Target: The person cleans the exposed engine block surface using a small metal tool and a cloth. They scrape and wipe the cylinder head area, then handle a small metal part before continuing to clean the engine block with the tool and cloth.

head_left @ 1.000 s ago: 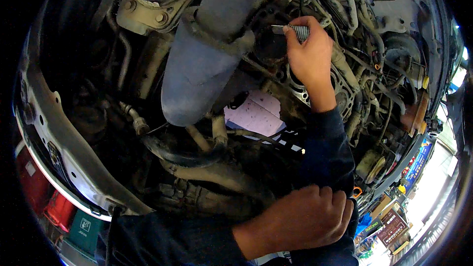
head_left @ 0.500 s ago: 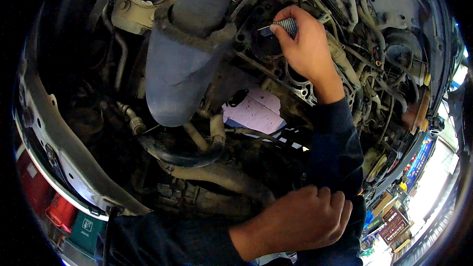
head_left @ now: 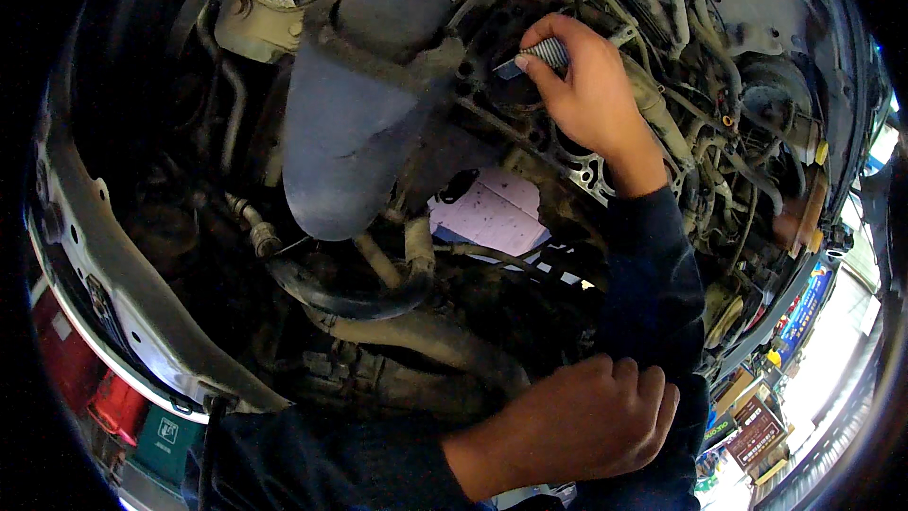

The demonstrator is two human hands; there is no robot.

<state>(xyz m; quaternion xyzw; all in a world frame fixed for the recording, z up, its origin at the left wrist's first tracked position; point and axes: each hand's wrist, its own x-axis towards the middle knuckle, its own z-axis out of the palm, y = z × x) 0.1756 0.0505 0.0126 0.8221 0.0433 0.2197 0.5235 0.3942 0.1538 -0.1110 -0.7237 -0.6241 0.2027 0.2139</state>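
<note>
My right hand (head_left: 591,90) pinches a small scraper (head_left: 530,59) with a ribbed grey grip and a flat blade. Its blade hovers over or touches a dark round opening in the engine block (head_left: 586,170); I cannot tell which. Bare metal with bolt holes and passages surrounds that opening. Nearer to me, my left hand (head_left: 567,426) is closed, its back upward, in front of my right sleeve (head_left: 653,293). Its curled fingertips are hidden, so anything inside them does not show.
A large dark grey duct (head_left: 355,142) bulges left of the block. Curved hoses (head_left: 369,303) run below it, and wiring (head_left: 719,151) crowds the right. The car's front panel (head_left: 123,293) edges the left. Through a gap shows a pinkish stained sheet (head_left: 492,213).
The scraper has tilted in my right hand, so its flat blade shows instead of a thin edge. My left hand stays nearly in place.
</note>
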